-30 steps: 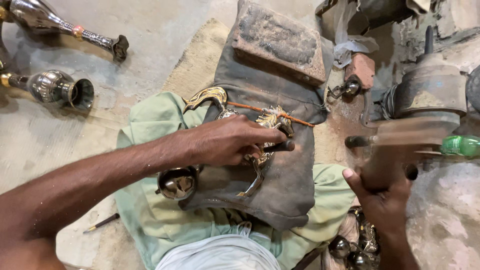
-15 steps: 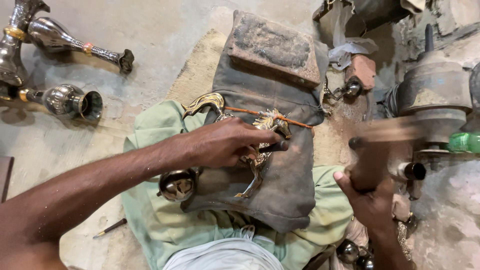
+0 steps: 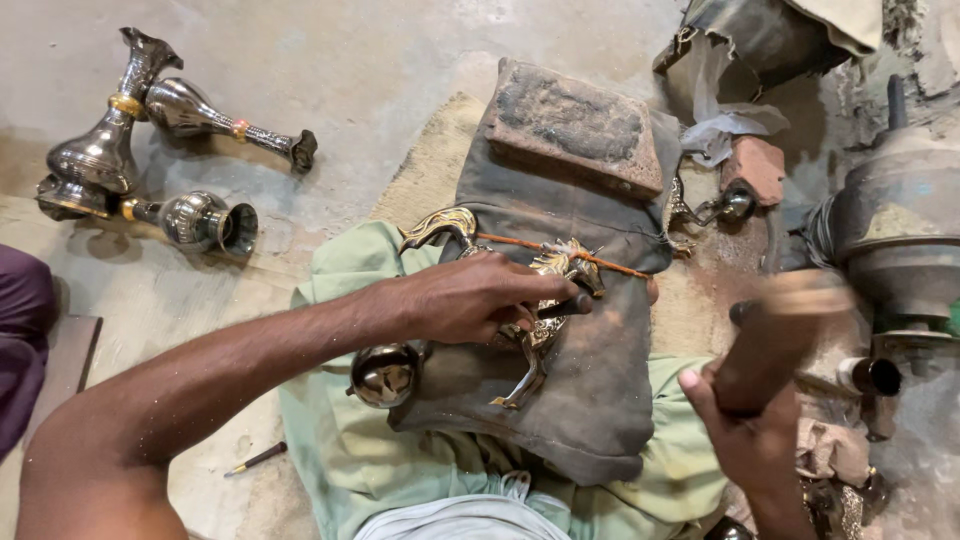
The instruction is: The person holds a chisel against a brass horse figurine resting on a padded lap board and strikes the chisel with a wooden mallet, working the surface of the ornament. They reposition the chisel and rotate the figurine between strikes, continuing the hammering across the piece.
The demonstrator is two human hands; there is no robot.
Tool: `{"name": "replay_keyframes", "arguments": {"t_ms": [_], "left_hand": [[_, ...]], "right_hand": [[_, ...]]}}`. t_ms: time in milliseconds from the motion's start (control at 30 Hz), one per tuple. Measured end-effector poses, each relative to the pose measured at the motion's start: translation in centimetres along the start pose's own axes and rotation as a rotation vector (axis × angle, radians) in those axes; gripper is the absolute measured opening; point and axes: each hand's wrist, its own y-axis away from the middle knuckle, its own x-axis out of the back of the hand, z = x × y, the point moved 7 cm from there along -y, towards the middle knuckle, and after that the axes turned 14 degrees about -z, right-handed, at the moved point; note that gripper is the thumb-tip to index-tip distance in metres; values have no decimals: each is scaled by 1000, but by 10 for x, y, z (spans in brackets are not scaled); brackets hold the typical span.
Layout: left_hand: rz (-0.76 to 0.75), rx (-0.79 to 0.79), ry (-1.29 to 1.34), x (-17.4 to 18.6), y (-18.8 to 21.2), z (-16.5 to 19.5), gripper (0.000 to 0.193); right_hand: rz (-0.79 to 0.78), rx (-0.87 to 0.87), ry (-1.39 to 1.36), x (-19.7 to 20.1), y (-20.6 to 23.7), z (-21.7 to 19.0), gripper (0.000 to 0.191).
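Note:
My left hand (image 3: 480,297) presses on a brass horse figure (image 3: 540,300) and grips a dark punch tool (image 3: 565,304) against it. The horse lies on a dark leather pad (image 3: 590,400) spread over my lap in green cloth (image 3: 350,450). A thin orange cord (image 3: 520,243) runs across the horse. A round metal ball part (image 3: 383,374) sits by my left wrist. My right hand (image 3: 750,440) is shut on a wooden mallet (image 3: 775,335), raised to the right of the horse and blurred by motion.
Three silver and gold vases (image 3: 150,150) lie on the concrete floor at the upper left. A flat stone block (image 3: 575,125) rests on the pad's far end. A grey motor-like machine (image 3: 900,230) stands at the right. A small nail-like tool (image 3: 258,459) lies on the floor.
The mallet in my right hand has swung upward and slightly right. My left hand stays on the horse with the punch. The camera view has shifted a little.

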Motion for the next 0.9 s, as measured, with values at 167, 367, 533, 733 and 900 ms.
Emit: {"name": "replay_keyframes", "arguments": {"t_ms": [167,367,533,733,900], "left_hand": [[-25,39,-3,-2,-1,-4,60],[-27,19,-8,0,-1,-2,62],[-23,26,-14,0,-1,-3,66],[12,-38,-82,2,-2,2,63],[-68,90,-41,-4,-5,-9,61]], "right_hand": [[-4,-111,359,-1,1,1,42],[-45,-98,280,-7,3,-3,45],[-64,-124,227,-10,4,1,32],[-36,-152,38,-6,6,5,30],[30,-179,218,-3,5,6,45]]}}
